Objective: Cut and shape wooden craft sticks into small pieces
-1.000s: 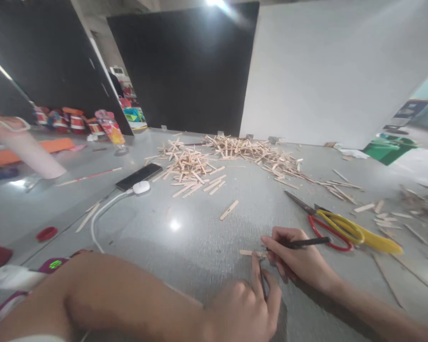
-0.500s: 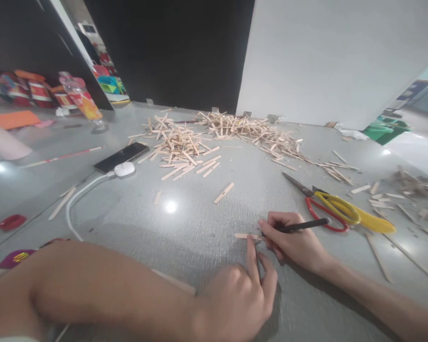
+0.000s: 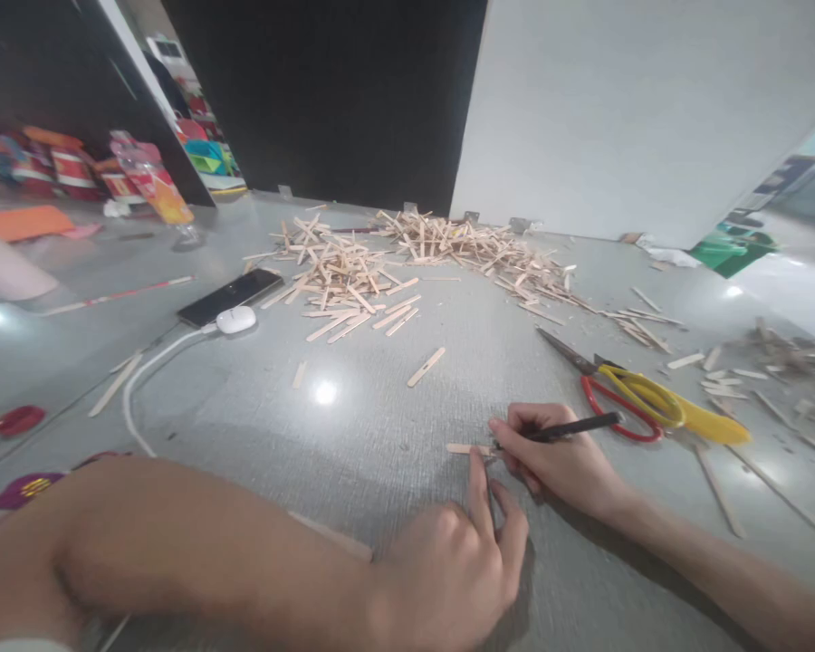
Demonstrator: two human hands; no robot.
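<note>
A small wooden craft stick [image 3: 462,448] lies flat on the grey table in front of me. My left hand [image 3: 458,561] presses it down with a stretched index fingertip, the other fingers loosely bent and apart. Pinched in my right hand [image 3: 560,457] is a black pen [image 3: 577,426], its back end pointing right. The pen's tip is at the right part of the stick, mostly hidden by my fingers. Just beyond lies a single stick with a dark mark at its middle [image 3: 426,367].
A heap of sticks [image 3: 340,272] and another pile [image 3: 475,244] lie at the back. Scissors with red and yellow handles [image 3: 642,398] lie right of my hand. A phone [image 3: 231,297], white charger [image 3: 235,319] and red ring-shaped object [image 3: 17,420] are left. Another person's arm [image 3: 6,263] shows far left.
Both hands stay at the stick, and the pen has shifted very slightly. The view has moved a little; nothing was taken or let go.
</note>
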